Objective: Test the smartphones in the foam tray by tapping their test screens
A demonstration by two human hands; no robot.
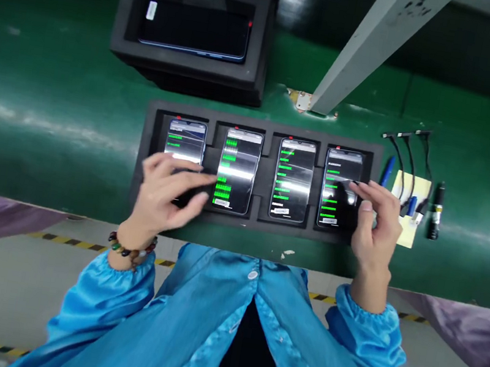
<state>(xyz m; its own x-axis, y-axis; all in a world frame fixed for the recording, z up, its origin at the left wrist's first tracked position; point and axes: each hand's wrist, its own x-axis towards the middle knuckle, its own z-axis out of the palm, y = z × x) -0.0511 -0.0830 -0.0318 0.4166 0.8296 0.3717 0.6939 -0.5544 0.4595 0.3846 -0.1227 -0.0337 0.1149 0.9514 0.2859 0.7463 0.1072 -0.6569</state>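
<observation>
A dark foam tray (239, 223) holds several smartphones in a row, screens lit with green text lines. My left hand (167, 191) is spread over the leftmost phone (186, 137), covering its lower part. Its index fingertip is at the left edge of the second phone (237, 173). Farther right lies the third phone (292, 182). My right hand (377, 220) hovers at the rightmost phone (339, 192), fingers stretched toward its screen and thumb apart. Whether either fingertip touches glass I cannot tell. Neither hand holds anything.
Behind the tray stands a stack of dark foam trays (258, 55) with a dark-screened phone (195, 30) on top. A grey metal post (364, 47) slants up from the green table. At right are black cables (404, 159), a yellow paper (408, 234), a blue pen (388, 171) and a black marker (436, 211).
</observation>
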